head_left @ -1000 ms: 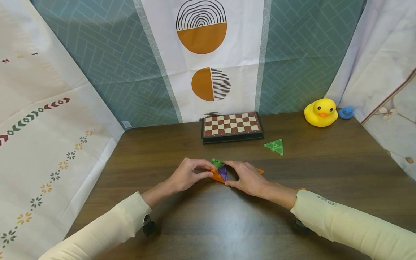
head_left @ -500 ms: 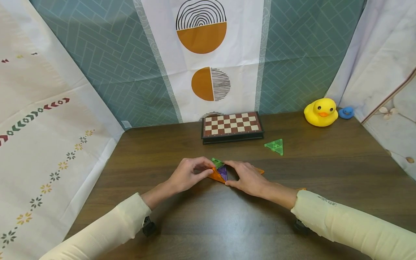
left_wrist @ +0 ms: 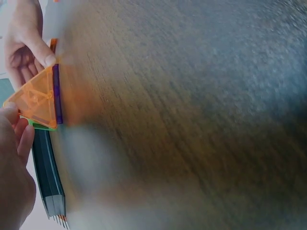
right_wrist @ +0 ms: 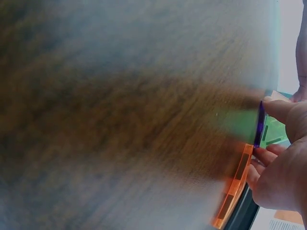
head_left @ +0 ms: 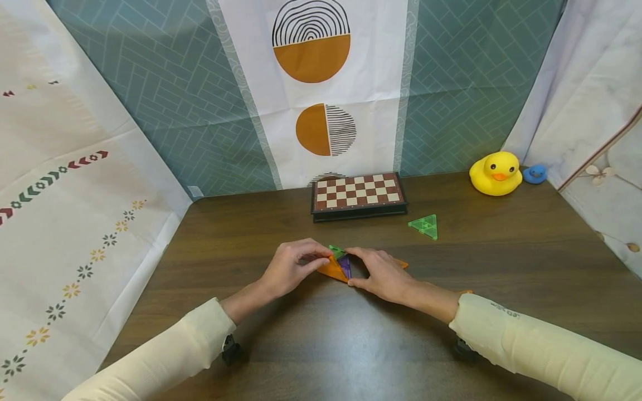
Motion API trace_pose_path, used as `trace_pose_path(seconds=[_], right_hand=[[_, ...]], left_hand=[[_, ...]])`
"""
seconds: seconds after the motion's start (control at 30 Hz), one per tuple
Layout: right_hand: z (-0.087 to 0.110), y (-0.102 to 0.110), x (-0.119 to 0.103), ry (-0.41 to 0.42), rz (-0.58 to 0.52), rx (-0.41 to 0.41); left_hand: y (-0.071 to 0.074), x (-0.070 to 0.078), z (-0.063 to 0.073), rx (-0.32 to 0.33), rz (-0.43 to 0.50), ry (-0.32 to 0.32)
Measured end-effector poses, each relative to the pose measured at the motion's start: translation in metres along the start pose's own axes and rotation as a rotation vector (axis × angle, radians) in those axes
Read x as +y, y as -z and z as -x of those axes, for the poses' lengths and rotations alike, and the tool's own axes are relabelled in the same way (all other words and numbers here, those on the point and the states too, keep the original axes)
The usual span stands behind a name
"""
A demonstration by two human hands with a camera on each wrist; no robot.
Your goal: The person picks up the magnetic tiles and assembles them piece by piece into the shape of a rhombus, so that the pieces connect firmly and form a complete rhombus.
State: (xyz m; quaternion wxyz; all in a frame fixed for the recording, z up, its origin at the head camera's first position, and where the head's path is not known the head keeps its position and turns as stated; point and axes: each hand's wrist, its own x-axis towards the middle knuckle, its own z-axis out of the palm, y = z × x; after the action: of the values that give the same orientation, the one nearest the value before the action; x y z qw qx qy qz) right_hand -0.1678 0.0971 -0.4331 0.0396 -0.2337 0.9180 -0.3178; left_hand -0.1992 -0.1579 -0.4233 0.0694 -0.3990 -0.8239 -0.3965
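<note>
Our left hand (head_left: 293, 267) pinches a tilted orange tile (head_left: 335, 270); our right hand (head_left: 380, 274) grips the purple tile (head_left: 346, 268) beside it.

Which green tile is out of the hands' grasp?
The green triangle lying flat nearest the yellow duck; the other green tile sits between the left hand and right hand.

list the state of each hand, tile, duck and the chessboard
left hand, pinching the near orange tile
right hand, gripping the purple tile
near orange tile, tilted up
purple tile, held
near green tile, partly hidden, tilt unclear
far green tile, lying flat
second orange tile, mostly hidden behind right hand
orange piece by right sleeve, mostly hidden
chessboard, folded shut
yellow duck, upright
blue duck, upright
</note>
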Motion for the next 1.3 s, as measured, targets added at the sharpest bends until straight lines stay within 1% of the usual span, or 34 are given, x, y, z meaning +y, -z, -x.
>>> trace_pose_path(seconds=[0.37,0.6,0.8,1.2,1.3], right_hand=[[0.0001,0.0005,0.0006,0.000,-0.005,-0.002],[0.0000,0.0007,0.0009,0.003,0.001,-0.001],[0.0003,0.0003,0.0004,0.003,0.009,0.001],[0.0002,0.0004,0.0012,0.003,-0.004,0.003],[0.0003,0.0002,0.0015,0.005,-0.004,0.005]], left_hand=[[-0.0019,0.0000,0.0000,0.025,-0.020,-0.006],[-0.0018,0.0008,-0.0002,0.025,-0.022,0.010],[-0.0014,0.0016,0.0004,0.023,-0.015,0.011],[-0.0019,-0.0023,0.0063,0.044,-0.019,-0.010],[-0.0015,-0.0030,0.0089,0.038,-0.032,0.001]])
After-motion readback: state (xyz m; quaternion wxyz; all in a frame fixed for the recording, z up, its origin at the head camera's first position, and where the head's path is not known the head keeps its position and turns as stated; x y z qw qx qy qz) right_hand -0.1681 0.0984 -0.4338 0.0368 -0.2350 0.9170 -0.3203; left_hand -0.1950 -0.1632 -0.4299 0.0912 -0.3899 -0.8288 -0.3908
